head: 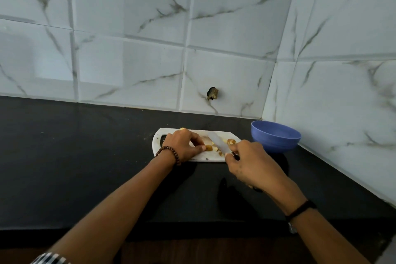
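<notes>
A white cutting board (157,143) lies on the black counter. My left hand (182,144) rests on the board, its fingers curled and pinching a small yellow-brown piece of food (209,148). My right hand (248,165) grips the dark handle of a knife. The knife's pale blade (218,142) angles up and to the left across the board, right beside the held piece. Several cut yellow-brown pieces (231,141) lie on the board behind the blade.
A blue bowl (275,137) stands on the counter just right of the board, near the corner of the white marble-tiled walls. The black counter (75,156) stretches to the left. A dark hole (212,93) sits in the back wall tile.
</notes>
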Available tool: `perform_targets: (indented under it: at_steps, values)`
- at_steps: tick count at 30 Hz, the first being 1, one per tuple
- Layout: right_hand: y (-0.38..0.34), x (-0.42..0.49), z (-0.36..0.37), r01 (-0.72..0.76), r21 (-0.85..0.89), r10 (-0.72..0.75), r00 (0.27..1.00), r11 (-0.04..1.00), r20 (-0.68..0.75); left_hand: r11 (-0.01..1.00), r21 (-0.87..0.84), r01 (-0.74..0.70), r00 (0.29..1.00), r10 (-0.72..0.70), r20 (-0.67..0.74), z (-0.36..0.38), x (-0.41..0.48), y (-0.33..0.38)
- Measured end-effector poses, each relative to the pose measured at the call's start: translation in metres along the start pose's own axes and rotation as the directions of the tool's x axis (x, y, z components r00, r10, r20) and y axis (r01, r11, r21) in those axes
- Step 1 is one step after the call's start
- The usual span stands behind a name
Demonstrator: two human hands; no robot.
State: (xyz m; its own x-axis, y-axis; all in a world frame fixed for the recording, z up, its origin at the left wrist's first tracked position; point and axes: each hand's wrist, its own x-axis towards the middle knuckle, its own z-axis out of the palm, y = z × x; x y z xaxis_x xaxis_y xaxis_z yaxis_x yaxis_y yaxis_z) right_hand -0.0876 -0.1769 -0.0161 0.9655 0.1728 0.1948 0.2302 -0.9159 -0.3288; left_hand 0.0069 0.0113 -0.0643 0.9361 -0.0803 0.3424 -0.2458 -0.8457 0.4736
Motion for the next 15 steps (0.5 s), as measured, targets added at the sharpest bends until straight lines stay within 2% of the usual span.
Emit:
perform_targets:
  at_steps: [6,15]
  values:
    - [-0.008,0.007,0.010,0.045,-0.080,-0.045,0.999,0.996,0.004,0.999,0.033,-0.023,0.999,0.024,-0.031,0.001,0.000,0.000]
    - [-0.018,0.013,0.015,0.008,-0.127,-0.001,0.998,0.992,0.057,0.998,0.058,-0.014,0.999,0.017,-0.041,0.000,0.000,0.002]
